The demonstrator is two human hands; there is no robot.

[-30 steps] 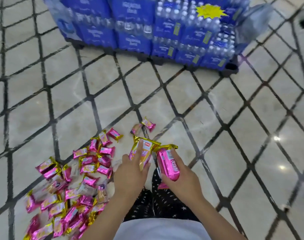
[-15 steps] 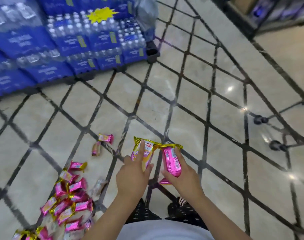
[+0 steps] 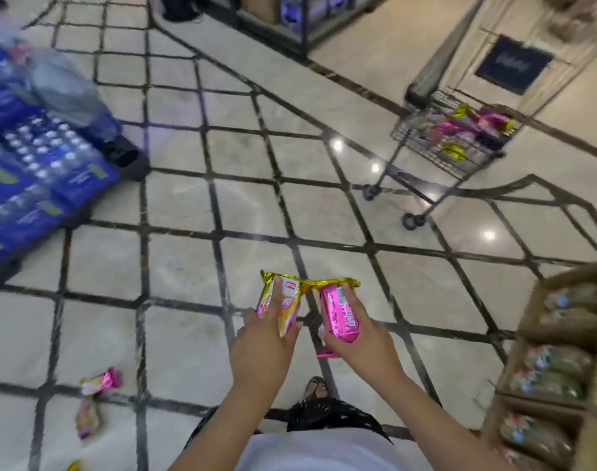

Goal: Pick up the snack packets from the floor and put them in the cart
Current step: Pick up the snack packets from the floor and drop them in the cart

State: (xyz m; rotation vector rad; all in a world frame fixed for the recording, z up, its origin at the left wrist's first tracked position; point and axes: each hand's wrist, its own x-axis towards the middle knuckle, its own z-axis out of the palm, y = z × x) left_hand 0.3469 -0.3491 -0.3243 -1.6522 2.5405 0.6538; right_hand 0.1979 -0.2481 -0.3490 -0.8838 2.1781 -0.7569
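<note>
Snack packets of pink and gold foil (image 3: pixel 339 316): two in the hands, several in the cart, two loose on the floor.

Underfoot, pale glossy tiled floor (image 3: pixel 188 239), crossed by dark diagonal lines and dotted with lamp reflections. At far left, blurred stack of blue shrink-wrapped water-bottle packs (image 3: pixel 35 171) on a dark pallet (image 3: pixel 127 158). At upper right, well apart from the hands, small wire shopping cart (image 3: pixel 422 137) on black castors, with a heap of pink and gold packets (image 3: pixel 460 125) in its basket. Along the right edge, brown wooden display rack (image 3: pixel 558 334), with blurred bagged goods in its compartments. At bottom centre, white shirt (image 3: pixel 317 450), dark star-print trousers (image 3: pixel 324 416) and one sandalled foot (image 3: pixel 315 389).

Reaches both arms forward, hands close together above bare tile. Grips with the left hand (image 3: pixel 263 348) a pink-and-yellow packet (image 3: pixel 287 302) with gold crimped ends, one finger laid straight up its face. Clasps with the right hand (image 3: pixel 361 341) a bright pink packet (image 3: pixel 339 316) from the side, fingers curled round it near the gold crimp. Gold top ends meet or nearly meet; cannot tell which. Below the right palm, a pink foil edge (image 3: pixel 327 352); cannot tell whether from the same packet.

Low on the left, two loose packets (image 3: pixel 100 384) on the floor, one just beyond the other, both blurred.
</note>
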